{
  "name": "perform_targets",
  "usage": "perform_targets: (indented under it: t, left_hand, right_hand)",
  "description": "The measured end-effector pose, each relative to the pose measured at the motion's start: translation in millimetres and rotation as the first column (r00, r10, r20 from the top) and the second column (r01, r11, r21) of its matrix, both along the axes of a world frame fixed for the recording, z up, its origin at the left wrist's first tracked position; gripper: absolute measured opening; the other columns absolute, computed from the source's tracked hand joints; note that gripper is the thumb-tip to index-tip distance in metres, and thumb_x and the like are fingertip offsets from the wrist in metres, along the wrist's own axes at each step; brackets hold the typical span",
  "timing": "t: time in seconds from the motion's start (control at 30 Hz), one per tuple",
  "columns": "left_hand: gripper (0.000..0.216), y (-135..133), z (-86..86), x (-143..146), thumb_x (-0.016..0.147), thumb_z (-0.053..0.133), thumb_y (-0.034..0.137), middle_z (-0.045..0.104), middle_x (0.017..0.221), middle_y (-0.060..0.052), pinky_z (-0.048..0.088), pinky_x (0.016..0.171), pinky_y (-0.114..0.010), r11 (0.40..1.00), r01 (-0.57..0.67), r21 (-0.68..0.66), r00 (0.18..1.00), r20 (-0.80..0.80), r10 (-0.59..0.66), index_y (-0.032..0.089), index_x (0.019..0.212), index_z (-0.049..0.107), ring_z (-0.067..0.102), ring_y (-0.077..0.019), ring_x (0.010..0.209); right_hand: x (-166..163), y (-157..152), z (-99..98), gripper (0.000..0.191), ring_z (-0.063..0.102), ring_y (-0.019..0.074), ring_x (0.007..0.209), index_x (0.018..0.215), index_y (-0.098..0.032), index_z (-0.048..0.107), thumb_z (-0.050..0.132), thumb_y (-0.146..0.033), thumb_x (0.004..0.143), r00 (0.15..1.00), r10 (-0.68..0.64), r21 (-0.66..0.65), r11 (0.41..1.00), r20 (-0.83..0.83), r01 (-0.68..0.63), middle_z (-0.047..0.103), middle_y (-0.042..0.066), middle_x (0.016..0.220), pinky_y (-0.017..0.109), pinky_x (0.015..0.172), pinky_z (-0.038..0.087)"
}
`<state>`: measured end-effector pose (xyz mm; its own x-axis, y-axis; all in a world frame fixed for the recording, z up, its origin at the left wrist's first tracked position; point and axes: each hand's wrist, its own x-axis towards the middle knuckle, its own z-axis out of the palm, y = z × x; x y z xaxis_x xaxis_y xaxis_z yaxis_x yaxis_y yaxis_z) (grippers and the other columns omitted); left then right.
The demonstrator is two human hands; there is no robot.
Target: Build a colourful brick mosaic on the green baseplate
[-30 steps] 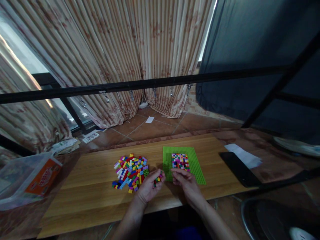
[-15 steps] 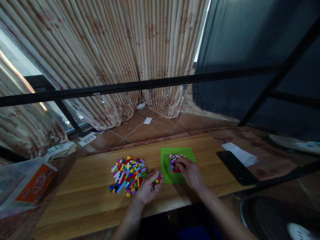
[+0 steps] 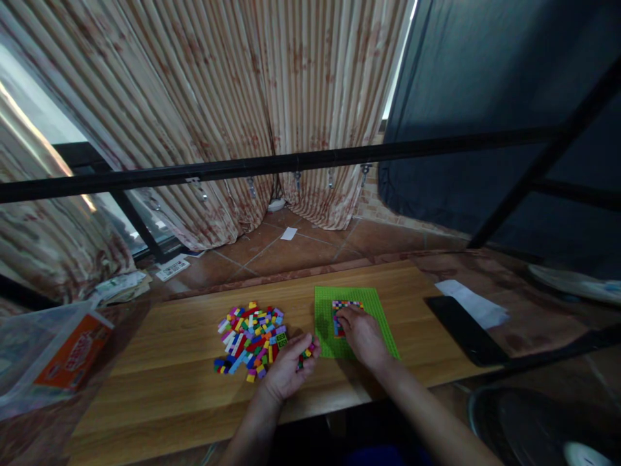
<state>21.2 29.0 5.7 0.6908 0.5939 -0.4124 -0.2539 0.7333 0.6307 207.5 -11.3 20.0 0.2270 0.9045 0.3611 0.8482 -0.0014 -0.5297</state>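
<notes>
My left hand [image 3: 287, 369] is curled, palm up, around several small coloured toy bricks [image 3: 309, 351] at the left edge of a green studded baseplate [image 3: 372, 303]. On that plate sits a multicoloured block of tightly set toy bricks [image 3: 350, 303], partly hidden by my right hand [image 3: 365, 338]. My right fingers are pinched together over its left part; whatever is between the fingertips is hidden. A loose pile of toy bricks [image 3: 250, 336] in many colours lies on the table just left of my left hand.
The wooden table [image 3: 165, 369] carries a black phone-like slab [image 3: 466, 330] at its right end, with white paper [image 3: 473, 303] beyond. A clear plastic box with an orange label [image 3: 72, 353] stands left of the table. A black metal rail [image 3: 281, 163] crosses in front of the curtains.
My right hand has shifted slightly left over the brick block, its fingertips now at the block's left part. My left hand keeps its bricks in nearly the same place.
</notes>
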Motion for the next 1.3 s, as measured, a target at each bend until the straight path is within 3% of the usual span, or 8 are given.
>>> perform_targets:
  t: [0.17, 0.57, 0.73, 0.93, 1.3]
  left_hand:
    - [0.028, -1, 0.3, 0, 0.069, 0.070, 0.036, 0.053, 0.062, 0.000, 0.019, 0.037, -0.011, 1.000, 0.017, 0.003, 1.000, -0.009, -0.017, 0.011, 0.078, 0.060, 0.038, -0.0005, 0.044]
    - [0.028, -1, 0.4, 0, 0.070, 0.070, 0.036, 0.053, 0.063, 0.000, 0.020, 0.038, -0.011, 1.000, 0.014, 0.010, 1.000, -0.002, -0.014, 0.011, 0.078, 0.060, 0.039, -0.0005, 0.044]
    - [0.027, -2, 1.6, 0, 0.070, 0.070, 0.035, 0.053, 0.062, 0.000, 0.019, 0.037, -0.011, 1.000, -0.010, -0.001, 1.000, -0.019, 0.010, 0.011, 0.076, 0.060, 0.037, -0.0004, 0.043]
    - [0.028, -3, 4.0, 1, 0.068, 0.072, 0.035, 0.053, 0.062, 0.000, 0.017, 0.037, -0.011, 1.000, -0.018, -0.005, 1.000, -0.020, 0.018, 0.011, 0.076, 0.060, 0.037, -0.0007, 0.043]
    - [0.028, -3, 3.5, 1, 0.070, 0.069, 0.036, 0.052, 0.060, 0.001, 0.016, 0.038, -0.013, 0.999, -0.018, 0.034, 0.999, -0.033, 0.019, 0.012, 0.076, 0.059, 0.035, -0.0010, 0.043]
  right_hand:
    - [-2, 2, -1.2, 0.029, 0.058, 0.0181, 0.074, 0.071, -0.021, 0.066, 0.041, -0.017, 0.086, 1.000, -0.008, 0.023, 1.000, -0.026, 0.009, 0.063, 0.005, 0.080, 0.030, 0.071, 0.044]
    - [4, -4, -0.4, 0.023, 0.060, 0.0194, 0.080, 0.090, -0.019, 0.067, 0.047, -0.028, 0.085, 0.978, -0.076, 0.091, 0.991, -0.193, 0.095, 0.064, 0.007, 0.089, 0.032, 0.073, 0.047]
    - [14, 2, -0.2, 0.028, 0.053, 0.0249, 0.097, 0.098, -0.018, 0.066, 0.047, -0.035, 0.086, 0.975, -0.223, 0.140, 0.965, -0.019, 0.224, 0.062, 0.011, 0.101, 0.041, 0.085, 0.041]
    - [11, 13, -9.8, 0.035, 0.045, 0.0292, 0.109, 0.108, -0.019, 0.063, 0.049, -0.043, 0.085, 0.952, -0.286, 0.037, 0.958, 0.108, 0.284, 0.055, 0.013, 0.118, 0.044, 0.088, 0.037]
    - [6, 12, -11.3, 0.035, 0.047, 0.0269, 0.106, 0.110, -0.021, 0.061, 0.047, -0.043, 0.087, 0.955, -0.249, -0.011, 0.967, 0.161, 0.254, 0.057, 0.009, 0.117, 0.041, 0.091, 0.032]
